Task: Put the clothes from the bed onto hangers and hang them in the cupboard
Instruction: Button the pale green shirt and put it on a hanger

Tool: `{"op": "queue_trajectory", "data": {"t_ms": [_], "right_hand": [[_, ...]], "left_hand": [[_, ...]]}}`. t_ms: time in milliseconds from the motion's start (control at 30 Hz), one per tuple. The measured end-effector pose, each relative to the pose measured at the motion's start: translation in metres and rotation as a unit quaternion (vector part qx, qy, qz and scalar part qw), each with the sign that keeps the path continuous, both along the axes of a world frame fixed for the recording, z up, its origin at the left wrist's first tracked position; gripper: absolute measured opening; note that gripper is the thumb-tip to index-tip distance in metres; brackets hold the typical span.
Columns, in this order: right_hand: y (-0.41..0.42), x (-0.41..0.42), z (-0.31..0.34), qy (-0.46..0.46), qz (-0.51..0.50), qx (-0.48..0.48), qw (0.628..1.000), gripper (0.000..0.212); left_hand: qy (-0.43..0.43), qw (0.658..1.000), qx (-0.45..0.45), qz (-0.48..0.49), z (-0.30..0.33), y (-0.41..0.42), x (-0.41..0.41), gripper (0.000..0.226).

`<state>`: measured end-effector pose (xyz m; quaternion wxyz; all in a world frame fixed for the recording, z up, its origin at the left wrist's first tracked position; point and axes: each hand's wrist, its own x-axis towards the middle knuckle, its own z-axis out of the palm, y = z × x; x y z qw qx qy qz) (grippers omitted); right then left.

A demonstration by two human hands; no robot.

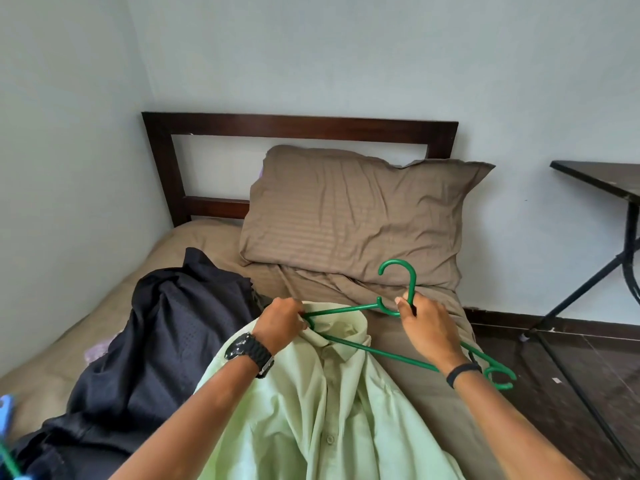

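Pale green shirt [322, 410] lies on the bed [207, 237]; left hand [280, 323] grips its collar and the green hanger [377, 351] (one end inside), right hand [427, 327] holds the hanger's neck.

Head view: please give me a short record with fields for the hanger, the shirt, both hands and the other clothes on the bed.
hanger: green plastic hanger, one end at the shirt's collar, the other end out past the right wrist
shirt: light green button shirt, lying on the bed
left hand: left hand grips collar and hanger end
right hand: right hand holds the hanger below its hook
other clothes: dark navy garment, beside the shirt
pillow: brown pillow at the headboard
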<state>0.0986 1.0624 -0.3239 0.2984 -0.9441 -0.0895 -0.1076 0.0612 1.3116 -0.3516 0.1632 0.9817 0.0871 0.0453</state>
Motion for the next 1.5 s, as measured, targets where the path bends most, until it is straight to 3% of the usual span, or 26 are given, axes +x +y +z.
{"op": "queue_trajectory", "data": {"t_ms": [133, 267, 600, 667, 800, 900, 967, 1033, 1100, 1200, 1300, 1400, 1500], "right_hand": [[0.0, -0.002, 0.011, -0.041, 0.026, 0.015, 0.999, 0.031], [-0.002, -0.003, 0.024, -0.038, 0.043, 0.063, 0.996, 0.025], [0.043, -0.023, 0.036, 0.008, 0.101, 0.159, 0.982, 0.03], [0.054, -0.029, 0.037, 0.019, 0.117, 0.176, 0.977, 0.034], [0.076, -0.035, 0.041, 0.009, 0.157, 0.132, 0.979, 0.031], [0.077, -0.031, 0.042, -0.032, 0.194, 0.107, 0.975, 0.021], [0.069, -0.027, 0.034, -0.089, 0.211, 0.109, 0.967, 0.027], [0.058, -0.025, 0.022, -0.214, 0.148, 0.129, 0.957, 0.035], [0.049, -0.025, 0.005, -0.29, 0.026, 0.198, 0.936, 0.017], [0.041, -0.025, -0.024, -0.17, -0.065, 0.279, 0.943, 0.02], [0.046, -0.022, -0.055, 0.017, 0.072, 0.221, 0.973, 0.024], [0.061, -0.018, -0.08, 0.188, 0.133, 0.189, 0.955, 0.017], [0.067, -0.009, -0.09, 0.22, 0.075, 0.171, 0.957, 0.023]], "left_hand": [[-0.063, 0.993, 0.072, -0.066, 0.019, -0.007, -0.017, 0.03], [-0.119, 0.983, 0.023, -0.135, 0.038, -0.005, -0.026, 0.018], [-0.053, 0.977, -0.094, -0.184, 0.082, -0.004, -0.052, 0.019], [-0.047, 0.977, -0.089, -0.187, 0.088, -0.003, -0.055, 0.009], [-0.074, 0.978, -0.061, -0.186, 0.088, 0.0, -0.058, 0.012], [-0.116, 0.981, -0.056, -0.142, 0.081, 0.0, -0.059, 0.006], [-0.139, 0.983, -0.047, -0.109, 0.077, -0.001, -0.058, 0.006], [-0.163, 0.982, -0.051, -0.076, 0.075, 0.001, -0.057, 0.005], [-0.183, 0.979, -0.063, -0.056, 0.076, 0.002, -0.056, 0.006], [-0.187, 0.976, -0.092, -0.056, 0.075, 0.001, -0.052, 0.018], [-0.156, 0.979, -0.103, -0.076, 0.073, -0.001, -0.049, 0.018], [-0.132, 0.983, -0.093, -0.093, 0.073, -0.007, -0.048, 0.012], [-0.114, 0.986, -0.072, -0.096, 0.075, -0.011, -0.047, 0.019]]}}
